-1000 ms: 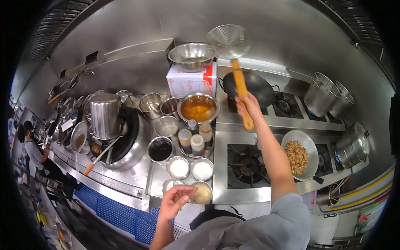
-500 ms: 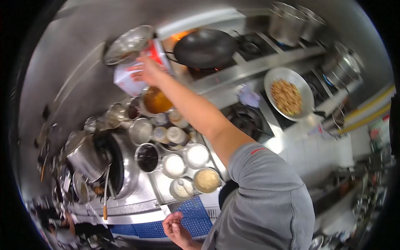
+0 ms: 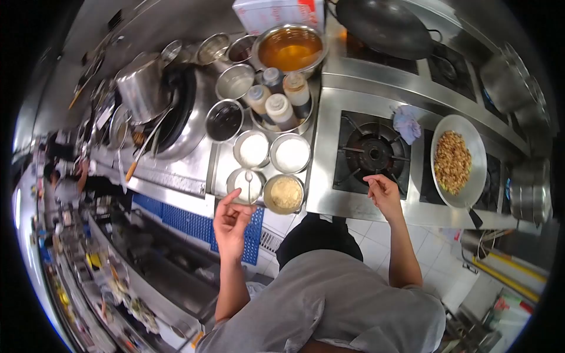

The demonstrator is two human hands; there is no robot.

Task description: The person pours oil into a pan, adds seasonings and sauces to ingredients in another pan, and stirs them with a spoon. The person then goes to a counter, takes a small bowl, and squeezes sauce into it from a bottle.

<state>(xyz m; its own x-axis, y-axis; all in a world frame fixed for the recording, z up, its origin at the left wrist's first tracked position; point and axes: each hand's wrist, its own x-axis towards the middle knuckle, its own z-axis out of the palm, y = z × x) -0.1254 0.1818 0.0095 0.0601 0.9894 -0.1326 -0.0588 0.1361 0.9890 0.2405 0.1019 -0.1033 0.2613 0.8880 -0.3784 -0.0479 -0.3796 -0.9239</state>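
Note:
My left hand (image 3: 231, 222) is raised at the counter's front edge, index finger and thumb apart, with nothing visible in it. Its fingertips come close to the handle of a spoon (image 3: 248, 187) standing in a bowl of white seasoning (image 3: 237, 181); I cannot tell whether they touch. Beside that bowl is a bowl of pale yellow powder (image 3: 286, 193), and behind them are two more bowls of white seasoning (image 3: 252, 148) (image 3: 291, 154). My right hand (image 3: 385, 197) hovers over the stove's front edge before a burner (image 3: 374, 153), fingers curled in a pinch; anything between them is too small to see.
Squeeze bottles (image 3: 280, 112), a bowl of dark sauce (image 3: 224, 120) and a basin of amber liquid (image 3: 291, 50) stand further back. On the right are a pan of diced food (image 3: 453, 162), a crumpled cloth (image 3: 407, 123) and a wok (image 3: 385, 26). Another person (image 3: 70, 182) works far left.
My right arm has come back from the box behind the amber basin to the stove's front. My left hand has risen to the bowls. The view has turned.

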